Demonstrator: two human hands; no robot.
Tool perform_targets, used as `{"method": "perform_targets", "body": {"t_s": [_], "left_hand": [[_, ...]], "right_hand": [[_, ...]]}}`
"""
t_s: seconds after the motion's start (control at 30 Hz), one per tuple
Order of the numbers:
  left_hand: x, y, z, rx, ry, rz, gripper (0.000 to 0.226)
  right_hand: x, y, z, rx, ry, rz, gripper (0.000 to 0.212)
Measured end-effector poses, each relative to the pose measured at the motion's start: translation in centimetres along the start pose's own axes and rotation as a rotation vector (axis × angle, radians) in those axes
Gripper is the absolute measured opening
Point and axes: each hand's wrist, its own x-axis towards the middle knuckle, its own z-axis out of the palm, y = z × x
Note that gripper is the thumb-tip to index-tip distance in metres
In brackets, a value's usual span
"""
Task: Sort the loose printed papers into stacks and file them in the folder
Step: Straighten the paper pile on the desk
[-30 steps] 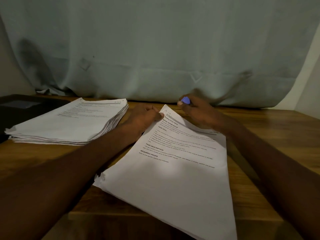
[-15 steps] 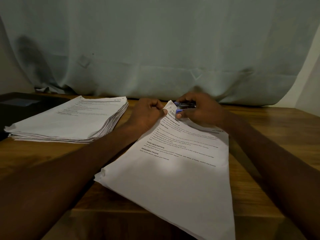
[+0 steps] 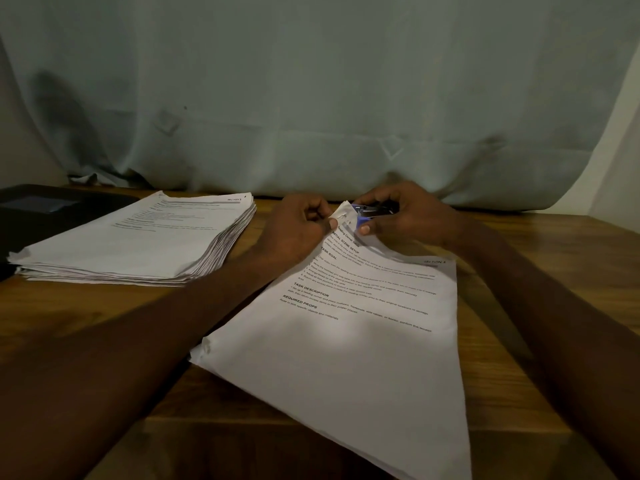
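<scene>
paper stacks: 2 [image 3: 138,237] [image 3: 353,341] | left hand [image 3: 298,226] pinches corner | right hand [image 3: 412,216] grips stapler [image 3: 372,213]

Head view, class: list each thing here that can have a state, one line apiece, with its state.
Paper set: flat on the table, far left corner lifted.
Stapler: at that lifted corner; whether squeezed cannot be told.
Left hand: pinches the lifted corner.
Right hand: grips the stapler.
Paper stack: piled flat at left, edges uneven, untouched.
Folder: dark, lying flat at far left, seemingly closed.
</scene>
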Motion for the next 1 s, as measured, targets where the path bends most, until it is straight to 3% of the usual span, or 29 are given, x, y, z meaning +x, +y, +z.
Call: {"method": "perform_targets", "body": {"t_s": [0.33, 1.0], "left_hand": [[-0.4, 0.4, 0.2, 0.138, 0.044, 0.073, 0.008], [-0.5, 0.7, 0.1, 0.074, 0.029, 0.012, 0.013]], "right_hand": [[0.4, -0.6, 1.4, 0.010, -0.011, -0.045, 0.044], [0.8, -0.4, 1.8, -0.034, 0.035, -0.033, 0.043]]}}
